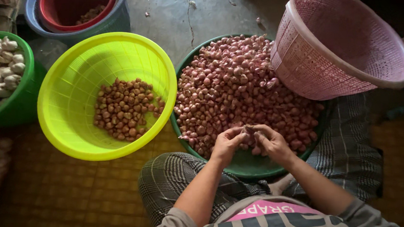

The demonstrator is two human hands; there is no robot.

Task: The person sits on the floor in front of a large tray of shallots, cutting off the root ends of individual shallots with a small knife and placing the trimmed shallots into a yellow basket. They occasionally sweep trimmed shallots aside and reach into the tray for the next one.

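Left hand (226, 144) and right hand (271, 143): fingers of both pinching one shallot (249, 130) over green basin (247, 164) heaped with shallots (238, 88); yellow-green basket (69, 89) alongside, holding peeled shallots (126, 109).

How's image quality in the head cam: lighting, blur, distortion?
Head view: light falls from the top, so the yellow basket and shallots are bright, while the floor mat and right edge sink into shadow; both hands, left hand and right hand, are dim but readable; wide-angle bulge, soft corners; no glare.
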